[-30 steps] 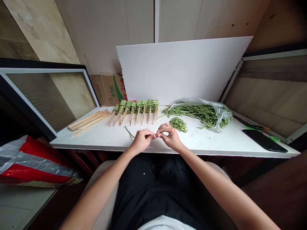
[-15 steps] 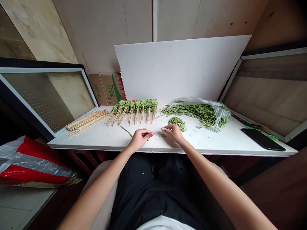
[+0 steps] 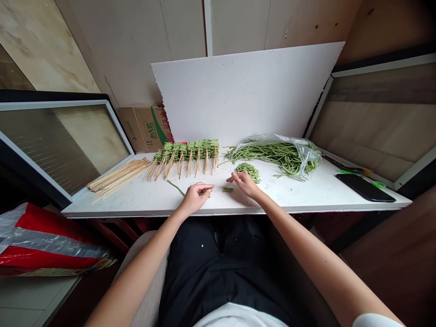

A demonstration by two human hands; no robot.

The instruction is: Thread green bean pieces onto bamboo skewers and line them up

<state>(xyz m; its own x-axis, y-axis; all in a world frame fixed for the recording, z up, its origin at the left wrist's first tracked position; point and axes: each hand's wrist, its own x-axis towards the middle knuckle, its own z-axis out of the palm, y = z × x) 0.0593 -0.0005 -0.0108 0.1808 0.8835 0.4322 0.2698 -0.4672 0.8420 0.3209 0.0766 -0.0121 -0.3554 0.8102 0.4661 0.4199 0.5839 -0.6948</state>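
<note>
In the head view, a bare left hand is over the near part of a white, rectangular surface, its fingers clamped on a long, thin green bean. One end of that bean sticks out past the hand on the left, slanting away from the person; the other end is near the fingertips. A bare right hand is a little to the right, its fingers loosely apart, palm side toward the left hand. Between the two hands, nearer the right one, short cut green bean pieces lie side by side on the surface. Just beyond the right hand is a small heap of short green bean pieces.

Farther back, a clear, crinkled plastic bag lies on its side, with a thick bundle of long, uncut green beans spilling out leftward. To the left, a row of green bean skewers has its pale wooden ends pointing toward the person. Left of these is a loose stack of bare, pale wooden skewers (some tips fan out unevenly). A flat black phone rests at the far right of the surface.
</note>
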